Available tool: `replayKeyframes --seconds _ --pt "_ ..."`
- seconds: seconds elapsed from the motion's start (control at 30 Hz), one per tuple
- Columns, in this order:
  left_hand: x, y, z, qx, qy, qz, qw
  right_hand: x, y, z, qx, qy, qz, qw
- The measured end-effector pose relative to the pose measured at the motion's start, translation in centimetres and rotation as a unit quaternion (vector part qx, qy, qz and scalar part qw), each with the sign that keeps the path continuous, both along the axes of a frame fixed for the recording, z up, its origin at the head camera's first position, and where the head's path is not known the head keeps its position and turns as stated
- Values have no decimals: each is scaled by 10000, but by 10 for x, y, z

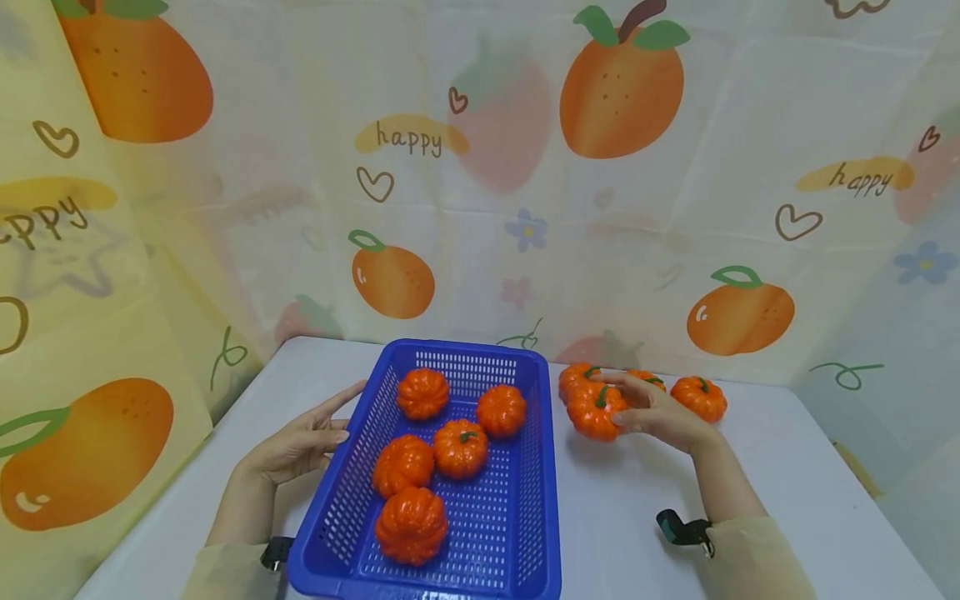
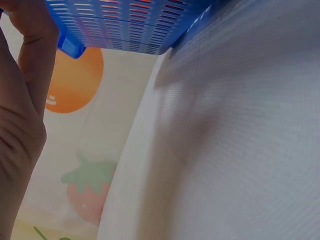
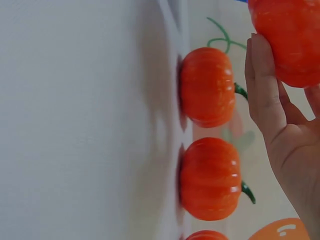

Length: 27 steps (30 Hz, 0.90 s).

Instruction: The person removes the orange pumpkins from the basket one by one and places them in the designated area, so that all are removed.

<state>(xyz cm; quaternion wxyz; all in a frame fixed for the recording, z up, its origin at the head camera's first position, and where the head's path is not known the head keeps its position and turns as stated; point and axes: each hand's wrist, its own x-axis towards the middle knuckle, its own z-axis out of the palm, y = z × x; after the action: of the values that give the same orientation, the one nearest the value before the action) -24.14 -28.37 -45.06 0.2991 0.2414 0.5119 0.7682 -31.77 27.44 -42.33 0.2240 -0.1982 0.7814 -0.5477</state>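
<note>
Pumpkin [image 1: 595, 413] held in your R hand [image 1: 662, 410] is prob. light, stiff, slick: grip its sides; L hand [image 1: 294, 444] spreads beside basket [image 1: 540, 500].

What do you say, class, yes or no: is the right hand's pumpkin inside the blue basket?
No, the right hand holds the pumpkin outside the blue basket, beyond its right side.
</note>
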Motion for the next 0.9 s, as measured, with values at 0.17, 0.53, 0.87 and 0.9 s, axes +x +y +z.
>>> replayKeyframes --seconds 0.17,0.53,0.87,0.9 --pt "1 0 0 -26 20 13 10000 0 0 -11 229 -286 -14 9993" --pt "2 1 2 -51 9 14 10000 1 -4 -26 800 -161 124 9966" --pt "2 0 2 -96 40 42 9999 -2 -6 -31 831 -253 200 9960" --pt "2 0 2 -104 44 47 9999 -2 -5 -32 853 -242 198 9959"
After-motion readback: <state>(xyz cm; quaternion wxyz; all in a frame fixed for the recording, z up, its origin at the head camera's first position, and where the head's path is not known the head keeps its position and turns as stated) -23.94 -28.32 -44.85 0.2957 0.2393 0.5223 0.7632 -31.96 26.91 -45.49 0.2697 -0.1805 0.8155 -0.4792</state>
